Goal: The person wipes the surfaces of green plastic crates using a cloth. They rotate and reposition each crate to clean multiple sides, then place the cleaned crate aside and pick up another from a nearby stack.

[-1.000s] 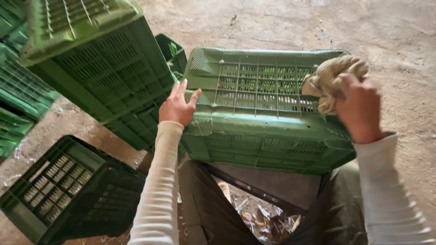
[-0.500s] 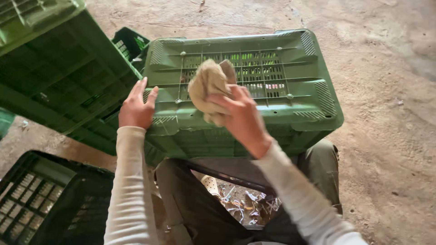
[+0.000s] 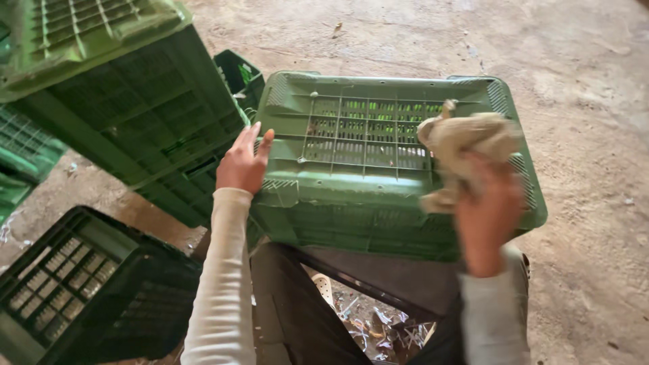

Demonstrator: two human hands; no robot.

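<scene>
View from my head, looking down at an upturned green crate [image 3: 378, 169] that rests across my lap, its slatted base facing up. My left hand [image 3: 242, 164] lies flat against the near left corner of this crate, fingers extended and held loosely together, the thumb set slightly apart; the palm presses on the crate's edge and grips nothing. My right hand [image 3: 488, 217], blurred in this view, is closed around a crumpled beige cloth [image 3: 466, 145], the fingers bunched on its lower part; the cloth's upper part sits against the right side of the crate's base, near the far right corner. To the far left stands a stack of green crates [image 3: 128, 101], tilted, the topmost with its lattice base showing; it stands just beside the crate on my lap, and whether the two touch cannot be told. On the ground at near left lies a dark green crate [image 3: 88, 284], open side up, next to my left sleeve [image 3: 220, 284]. Below the lap crate, between my knees, small pale scraps of litter [image 3: 368, 321] lie on the ground. The surrounding dirt floor [image 3: 581, 81] is brown and dusty.
</scene>
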